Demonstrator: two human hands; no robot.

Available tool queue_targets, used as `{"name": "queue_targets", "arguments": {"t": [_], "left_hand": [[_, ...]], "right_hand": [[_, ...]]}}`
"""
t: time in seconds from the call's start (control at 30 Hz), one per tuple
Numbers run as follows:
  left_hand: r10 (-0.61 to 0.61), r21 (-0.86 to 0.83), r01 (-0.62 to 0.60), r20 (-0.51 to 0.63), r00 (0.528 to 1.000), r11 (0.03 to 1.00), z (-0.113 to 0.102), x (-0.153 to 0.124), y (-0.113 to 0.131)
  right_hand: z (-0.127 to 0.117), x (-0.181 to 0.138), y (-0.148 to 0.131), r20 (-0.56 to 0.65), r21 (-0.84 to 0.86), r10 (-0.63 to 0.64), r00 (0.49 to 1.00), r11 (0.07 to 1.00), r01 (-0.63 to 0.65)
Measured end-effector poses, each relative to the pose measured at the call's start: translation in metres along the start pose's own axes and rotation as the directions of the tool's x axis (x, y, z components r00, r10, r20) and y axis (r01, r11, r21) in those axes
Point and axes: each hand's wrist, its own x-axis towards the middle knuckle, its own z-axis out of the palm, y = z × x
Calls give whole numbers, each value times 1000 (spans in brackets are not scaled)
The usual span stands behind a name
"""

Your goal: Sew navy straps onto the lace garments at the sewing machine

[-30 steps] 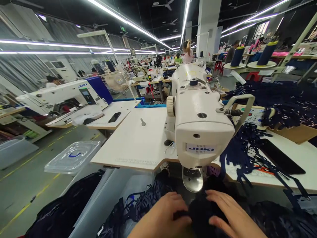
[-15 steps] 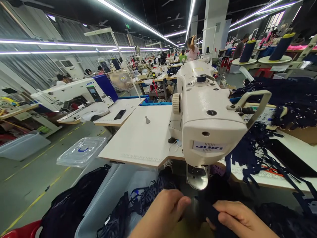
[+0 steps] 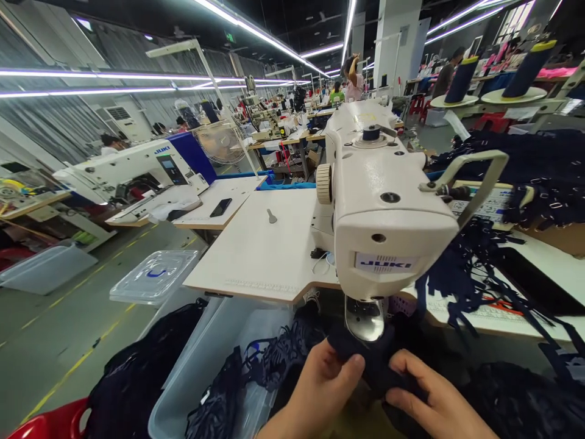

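Note:
A white JUKI sewing machine [image 3: 379, 201] stands in front of me on a white table [image 3: 260, 250]. Just below its head, a piece of dark navy fabric [image 3: 370, 360] is held up between both my hands. My left hand [image 3: 320, 390] pinches the fabric's left side with thumb and fingers closed. My right hand [image 3: 434, 402] grips its right side, fingers curled over the cloth. The machine's shiny metal foot plate [image 3: 364, 318] sits right above the fabric.
Navy straps [image 3: 461, 274] hang off the table at right, near a dark phone [image 3: 539, 286]. A clear plastic bin [image 3: 205, 360] with dark garments stands at my lower left, a bin lid [image 3: 155, 277] beyond it. Other sewing stations and workers fill the hall behind.
My hands have lifted the navy fabric up toward the machine's foot; earlier they lay lower, pressing on the dark pile. The view has shifted slightly.

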Motion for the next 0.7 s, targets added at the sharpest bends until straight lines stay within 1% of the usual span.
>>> {"name": "queue_targets", "arguments": {"t": [0.07, 0.13, 0.2, 0.27, 0.33, 0.37, 0.4, 0.43, 0.47, 0.5, 0.53, 0.57, 0.6, 0.63, 0.67, 0.7], "left_hand": [[-8, 24, 8, -1, 1000, 1000, 5, 2, 6], [-51, 54, 51, -5, 999, 997, 10, 5, 9], [-85, 73, 87, -24, 996, 994, 14, 10, 10], [-84, 113, 88, -42, 996, 990, 15, 15, 8], [-33, 232, 48, -68, 997, 972, 12, 20, 3], [34, 328, -1, -95, 995, 945, 10, 21, 0], [145, 449, -75, -124, 982, 890, 7, 23, -2], [298, 586, -161, -143, 944, 794, 4, 23, -4], [470, 718, -245, -129, 873, 651, 1, 24, -5], [619, 820, -316, -58, 783, 477, -3, 24, -4], [709, 876, -385, 75, 702, 289, -6, 24, -3], [721, 883, -453, 237, 651, 120, -8, 24, -2], [671, 857, -515, 386, 633, -7, -11, 24, 0], [592, 819, -567, 501, 631, -89, -12, 24, 1], [514, 786, -602, 578, 634, -141, -14, 25, 1], [466, 771, -610, 614, 637, -183, -16, 26, 0]], "right_hand": [[-1, -1, -2, -4, 74, 21, 1000, 997, -21], [-4, 0, -6, -11, 128, -14, 1000, 992, 15], [-7, 2, -10, -23, 148, -28, 999, 989, 31], [-10, 6, -13, -50, 132, 4, 999, 991, 2], [-13, 12, -14, -93, 94, 27, 995, 995, -18], [-14, 16, -13, -110, 63, 24, 994, 998, -17], [-15, 20, -13, -121, 27, 14, 993, 1000, -11], [-15, 24, -12, -128, -11, 3, 992, 1000, -5], [-16, 28, -11, -127, -46, -4, 992, 999, -1], [-17, 33, -11, -122, -75, -14, 992, 997, 5], [-19, 36, -11, -108, -95, -27, 994, 995, 17], [-20, 40, -12, -88, -103, -47, 995, 994, 37], [-23, 43, -12, -65, -103, -67, 996, 993, 60], [-25, 45, -13, -41, -99, -81, 996, 992, 77], [-27, 46, -12, -22, -95, -86, 996, 992, 84], [-29, 47, -10, -5, -91, -80, 997, 993, 80]]}}
